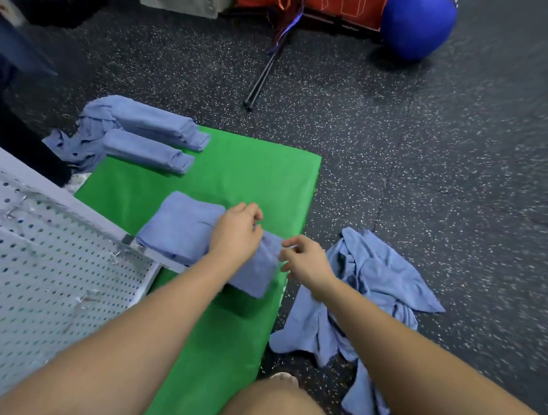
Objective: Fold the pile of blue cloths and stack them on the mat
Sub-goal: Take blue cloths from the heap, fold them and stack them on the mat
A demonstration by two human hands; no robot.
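Head view: your left hand (237, 234) pinches the half-folded cloth (184, 230) on the mat (252, 174). Right hand (306, 260) is curled at the cloth's edge, grip unclear. Folded stacks (155, 136) lie beyond your left hand. The unfolded pile (380, 278) sits on the floor just right of your right hand. Roughly halfway, I'd say.

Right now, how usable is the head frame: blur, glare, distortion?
Head view: floor speckles streak toward the right edge, motion blur; left hand and right hand slightly soft; mat edges look straight; even light, no glare, soft shadow under the folded cloth.
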